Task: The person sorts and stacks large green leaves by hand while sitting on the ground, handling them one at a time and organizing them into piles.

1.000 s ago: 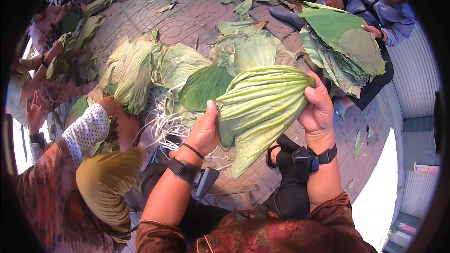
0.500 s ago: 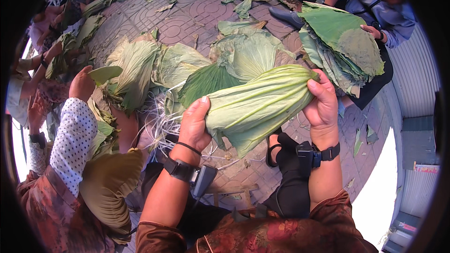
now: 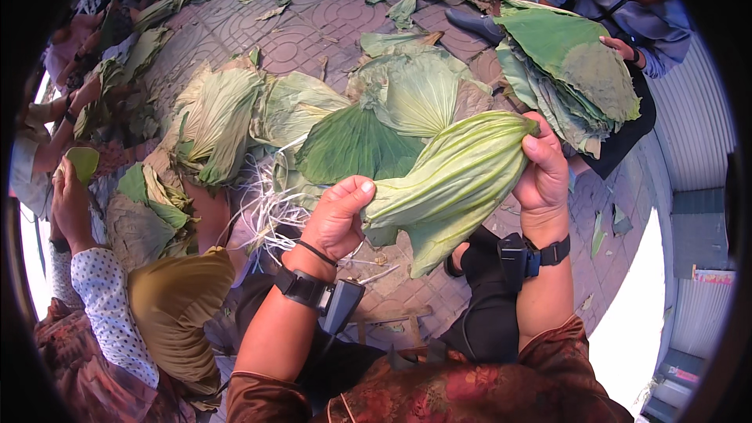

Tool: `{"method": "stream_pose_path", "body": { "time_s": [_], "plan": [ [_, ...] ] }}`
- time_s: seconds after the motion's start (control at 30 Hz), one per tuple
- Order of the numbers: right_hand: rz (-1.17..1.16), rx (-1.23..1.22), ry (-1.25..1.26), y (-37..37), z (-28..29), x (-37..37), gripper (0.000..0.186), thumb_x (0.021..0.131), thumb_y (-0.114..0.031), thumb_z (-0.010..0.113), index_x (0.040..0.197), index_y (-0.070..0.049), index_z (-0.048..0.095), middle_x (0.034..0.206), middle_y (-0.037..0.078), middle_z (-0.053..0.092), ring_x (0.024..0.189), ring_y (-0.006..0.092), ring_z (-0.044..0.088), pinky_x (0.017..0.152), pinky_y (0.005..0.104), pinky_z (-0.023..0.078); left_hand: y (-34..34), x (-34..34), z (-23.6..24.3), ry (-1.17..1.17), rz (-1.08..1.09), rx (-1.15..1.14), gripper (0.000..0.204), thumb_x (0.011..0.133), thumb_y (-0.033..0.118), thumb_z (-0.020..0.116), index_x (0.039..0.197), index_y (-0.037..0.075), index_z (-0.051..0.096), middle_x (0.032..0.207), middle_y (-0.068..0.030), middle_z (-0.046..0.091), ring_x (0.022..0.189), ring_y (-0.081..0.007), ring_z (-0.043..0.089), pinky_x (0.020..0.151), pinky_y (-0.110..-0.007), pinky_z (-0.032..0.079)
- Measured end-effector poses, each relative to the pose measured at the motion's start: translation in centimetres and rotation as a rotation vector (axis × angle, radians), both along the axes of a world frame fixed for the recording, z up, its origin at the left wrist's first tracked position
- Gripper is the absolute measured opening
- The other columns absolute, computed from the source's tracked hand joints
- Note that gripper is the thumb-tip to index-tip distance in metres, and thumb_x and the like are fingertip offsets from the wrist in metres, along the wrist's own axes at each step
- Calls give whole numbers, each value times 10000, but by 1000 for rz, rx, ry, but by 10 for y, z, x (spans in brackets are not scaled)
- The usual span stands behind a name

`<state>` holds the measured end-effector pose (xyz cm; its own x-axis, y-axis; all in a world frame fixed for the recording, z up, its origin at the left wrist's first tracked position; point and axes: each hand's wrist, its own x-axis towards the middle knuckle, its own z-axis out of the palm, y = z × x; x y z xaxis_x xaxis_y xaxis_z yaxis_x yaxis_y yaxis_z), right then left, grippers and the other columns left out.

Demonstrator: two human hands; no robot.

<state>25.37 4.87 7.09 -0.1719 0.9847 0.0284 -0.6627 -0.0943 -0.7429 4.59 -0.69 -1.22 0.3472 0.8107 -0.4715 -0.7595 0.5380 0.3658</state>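
Pleated leaf, one, held up between both hands; its lower edge hangs free above the paving. Room to the right: a stretch of paving with leaf scraps. Left side tighter: white strings beside the left hand, a co-worker's mustard-clothed knee farther out. Left thumb and curled fingers pinch the wide end; right hand closes on the gathered tip. Colour pale green, ribs raised, lower margin uneven.
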Motion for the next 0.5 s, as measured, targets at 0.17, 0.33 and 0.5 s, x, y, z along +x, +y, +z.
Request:
{"method": "stream_pose_path", "body": {
  "time_s": [0.17,0.33,0.5],
  "plan": [
    [-31,-4,-64,-1,-2,2,191,641,25,508,830,3,492,789,95,542,727,173,523,719,280,407,1,9,-4,197,104,-95,116,730,127,517,745,15,493,720,-74,539,594,-126,513,565,-256,436],
    [-50,-50,-95,-3,0,0,176,637,28,511,811,6,494,775,88,542,703,160,522,702,271,411,1,9,-15,245,121,-160,140,736,143,511,731,4,491,710,-81,541,588,-128,512,558,-253,432],
    [-22,-29,-100,-2,-2,1,183,625,23,515,807,8,494,771,89,542,696,158,523,697,267,412,1,9,-16,273,59,-188,149,735,154,516,710,11,479,679,-64,531,558,-119,498,538,-247,424]
  ]
}}
